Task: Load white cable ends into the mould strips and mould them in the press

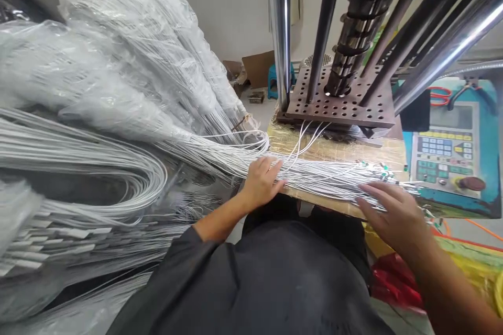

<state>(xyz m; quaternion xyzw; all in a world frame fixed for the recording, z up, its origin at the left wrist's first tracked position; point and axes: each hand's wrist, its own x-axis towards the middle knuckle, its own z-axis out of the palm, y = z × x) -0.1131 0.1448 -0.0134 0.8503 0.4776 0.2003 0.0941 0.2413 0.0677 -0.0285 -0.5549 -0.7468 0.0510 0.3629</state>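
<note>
A thick bundle of white cables (314, 174) lies across the work table in front of me, its green-and-metal tipped ends at the right. My left hand (262, 180) rests on the left part of the bundle, fingers apart and not wrapped round it. Over the tipped ends is my right hand (393, 212), its fingers stretched out and spread; whether they touch the cables I cannot tell. A few white cables loop up from the bundle to the underside of the perforated metal plate (341, 107) of a machine.
Plastic-wrapped cable bundles (133, 57) are heaped at the left, above a bent cable coil (151, 180). Metal columns (280, 31) rise from the machine. At the right stand a control panel (444, 154), red-handled pliers (440, 95) and a red bag (396, 280).
</note>
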